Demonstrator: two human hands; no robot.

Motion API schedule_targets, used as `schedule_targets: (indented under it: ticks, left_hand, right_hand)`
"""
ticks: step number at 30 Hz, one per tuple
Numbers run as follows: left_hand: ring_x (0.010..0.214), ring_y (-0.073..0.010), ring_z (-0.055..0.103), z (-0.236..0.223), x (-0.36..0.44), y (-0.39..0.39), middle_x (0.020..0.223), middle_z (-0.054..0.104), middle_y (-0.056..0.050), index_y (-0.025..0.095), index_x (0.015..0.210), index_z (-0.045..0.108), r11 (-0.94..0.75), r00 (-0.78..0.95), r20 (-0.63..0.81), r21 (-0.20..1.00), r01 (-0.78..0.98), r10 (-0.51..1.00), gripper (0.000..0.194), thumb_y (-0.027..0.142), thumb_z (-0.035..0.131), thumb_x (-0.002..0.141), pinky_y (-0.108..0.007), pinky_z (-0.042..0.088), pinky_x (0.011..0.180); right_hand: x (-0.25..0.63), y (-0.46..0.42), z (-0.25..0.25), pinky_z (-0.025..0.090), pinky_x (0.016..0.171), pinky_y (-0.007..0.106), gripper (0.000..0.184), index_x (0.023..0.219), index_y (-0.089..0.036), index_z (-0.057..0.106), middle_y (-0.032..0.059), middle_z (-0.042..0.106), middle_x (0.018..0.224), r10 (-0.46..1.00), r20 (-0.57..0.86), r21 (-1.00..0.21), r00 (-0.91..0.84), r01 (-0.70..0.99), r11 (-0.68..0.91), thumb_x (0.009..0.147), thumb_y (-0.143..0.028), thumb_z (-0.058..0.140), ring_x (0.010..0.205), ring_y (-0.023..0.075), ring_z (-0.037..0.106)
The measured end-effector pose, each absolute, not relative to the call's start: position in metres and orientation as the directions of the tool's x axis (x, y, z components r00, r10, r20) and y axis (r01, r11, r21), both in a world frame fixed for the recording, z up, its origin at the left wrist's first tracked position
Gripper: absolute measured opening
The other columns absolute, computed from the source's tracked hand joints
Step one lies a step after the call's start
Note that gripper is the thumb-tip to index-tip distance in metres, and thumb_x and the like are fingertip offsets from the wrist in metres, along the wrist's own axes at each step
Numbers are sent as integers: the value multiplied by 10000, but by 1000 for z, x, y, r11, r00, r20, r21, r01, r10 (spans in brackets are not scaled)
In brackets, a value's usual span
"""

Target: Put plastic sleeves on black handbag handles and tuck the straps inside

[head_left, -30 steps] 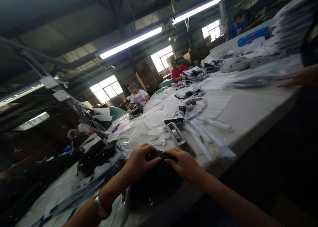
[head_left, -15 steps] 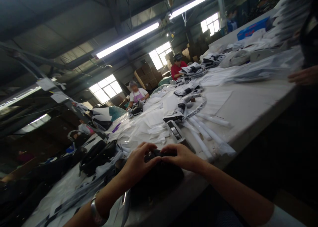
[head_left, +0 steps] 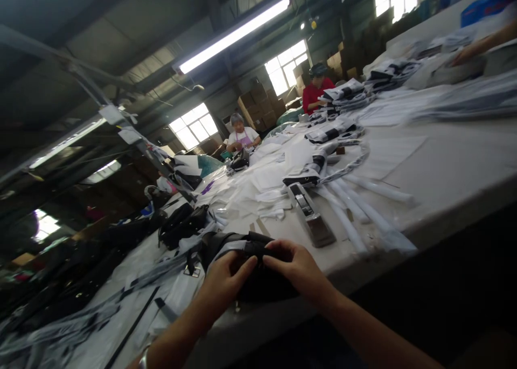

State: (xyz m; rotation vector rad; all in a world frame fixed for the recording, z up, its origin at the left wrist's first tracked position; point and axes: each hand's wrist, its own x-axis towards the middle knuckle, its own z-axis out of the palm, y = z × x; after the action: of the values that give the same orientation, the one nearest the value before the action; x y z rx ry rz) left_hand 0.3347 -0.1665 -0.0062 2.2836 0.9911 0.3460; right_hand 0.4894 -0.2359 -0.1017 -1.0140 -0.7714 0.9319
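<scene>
A black bag point(head_left: 266, 285) lies at the near edge of the table, with straps and a greyish wrapped strip point(head_left: 233, 246) along its top. My left hand point(head_left: 230, 272) grips the bag's upper edge, thumb pointing right. Close beside it, my right hand point(head_left: 294, 260) pinches the same edge with thumb and fingers. Both hands are closed on the bag, and their thumb tips nearly meet. What lies under the fingers is too dark to make out. A metal buckle point(head_left: 191, 271) shows left of the bag. Beyond my right hand stands a grey tape dispenser point(head_left: 311, 218).
White rolled tubes point(head_left: 351, 218) and a wrapped bag handle point(head_left: 347, 161) lie right of the dispenser. Black bags point(head_left: 181, 223) and wrapped straps point(head_left: 105, 299) fill the left. Two co-workers point(head_left: 242, 137) sit across the table point(head_left: 456, 180); another person's hand point(head_left: 464, 54) reaches in at right.
My view has swung, so the scene sits further right. My left hand has lowered, uncovering the bag's straps and top. The person's hand at right now reaches over the wrapped goods.
</scene>
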Motion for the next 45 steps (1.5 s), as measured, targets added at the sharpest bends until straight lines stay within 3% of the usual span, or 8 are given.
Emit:
schedule_targets:
  ticks: [3,7,13,22,29,33,39,45]
  left_hand:
    - [1067,-273,674,-20,332,-170,1064,752,-71,201,1149,672,-228,560,-76,863,452,825,410,468,649,838,-363,549,881]
    - [1059,-285,677,-29,328,-176,1084,749,-93,188,1144,678,-95,483,-138,899,428,865,461,491,699,797,-343,567,817]
    - [1057,-282,678,-26,329,-178,1058,759,-85,163,1076,710,-21,499,-139,954,301,855,430,433,769,747,-333,535,875]
    - [955,-264,699,-30,333,-180,942,771,-73,141,1043,713,-73,482,-71,959,274,873,404,413,750,746,-291,530,791]
    - [989,-262,695,-28,333,-179,993,767,-78,142,1038,691,-113,514,-66,945,308,855,401,403,756,741,-283,535,807]
    - [917,-264,716,-29,330,-176,945,770,-82,131,1086,665,-166,444,-26,907,387,896,474,399,774,711,-303,556,771]
    - [831,-241,730,-30,326,-173,880,766,-55,134,1057,662,-354,483,86,791,498,871,376,340,709,745,-302,566,739]
    - [828,-216,732,-31,325,-173,914,766,-46,152,1068,658,-417,523,113,751,512,845,337,255,675,748,-271,573,732]
  right_hand:
    - [479,-240,-103,517,812,336,275,935,-194,705,46,747,899,919,90,-938,383,-278,208,734,-379,742,890,250,687]
    - [479,-243,-99,519,805,324,243,907,-198,701,40,745,893,922,123,-964,368,-176,199,734,-365,734,874,241,691]
    - [482,-244,-94,500,715,285,221,873,-187,703,23,725,818,918,129,-985,375,-61,163,746,-368,709,794,211,672]
    - [481,-242,-98,462,647,254,243,836,-169,707,10,699,768,946,31,-970,323,-219,107,709,-373,737,707,164,627]
    - [479,-241,-98,470,656,258,188,784,-170,683,16,700,757,918,103,-986,382,-83,145,739,-351,708,722,176,643]
    - [479,-243,-97,469,648,249,180,809,-180,684,5,694,754,929,125,-986,347,-62,156,751,-348,711,720,169,641]
    - [477,-245,-97,463,639,242,156,804,-189,641,-9,665,752,924,201,-979,326,25,204,806,-342,670,703,149,621]
    - [472,-245,-100,464,645,246,137,881,-205,593,-32,617,748,900,272,-962,340,88,258,808,-294,667,695,138,597]
